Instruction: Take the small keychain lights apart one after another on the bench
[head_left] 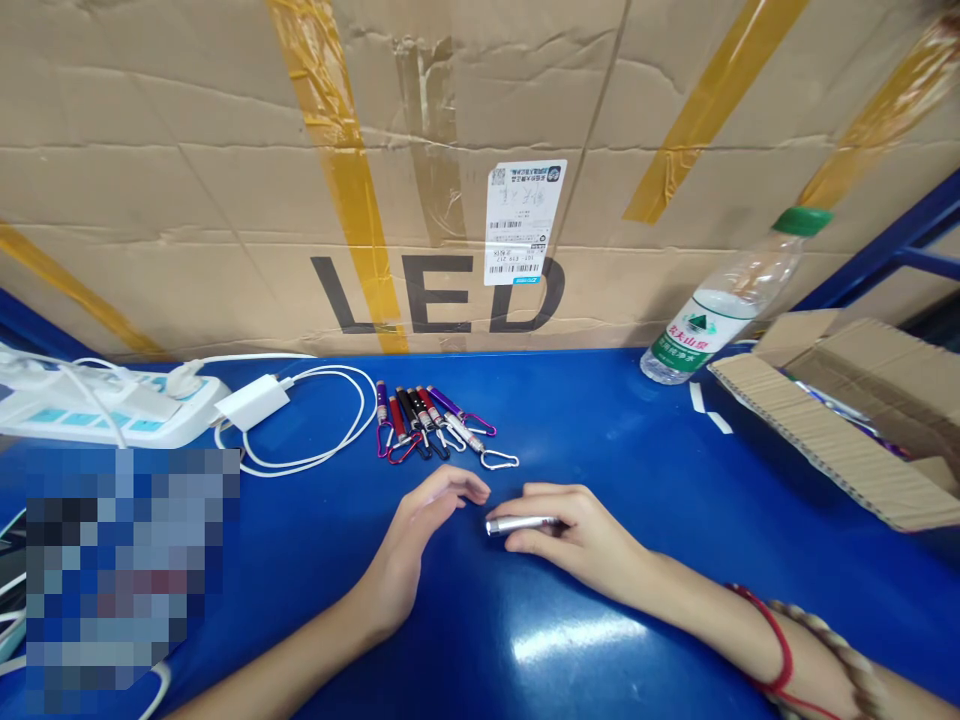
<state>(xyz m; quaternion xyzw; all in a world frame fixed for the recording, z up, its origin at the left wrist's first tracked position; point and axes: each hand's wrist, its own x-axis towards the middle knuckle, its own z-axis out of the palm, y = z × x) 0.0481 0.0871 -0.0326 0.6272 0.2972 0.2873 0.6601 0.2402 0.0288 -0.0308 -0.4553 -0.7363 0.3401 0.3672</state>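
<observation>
Clamped between the right hand's [589, 530] thumb and fingers, the silver penlight [517, 525] is over the glossy blue table [300, 560]; its smooth barrel probably wants a light, steady pinch. At nine o'clock, the left hand [412, 535] curves loosely, seemingly empty; at eleven, slim, loop-ended metallic penlights [427, 405].

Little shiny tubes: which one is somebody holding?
The silver tube in the right hand. The other tubes lie bunched together on the blue table; a silver one is there too, but no hand holds it.
</observation>
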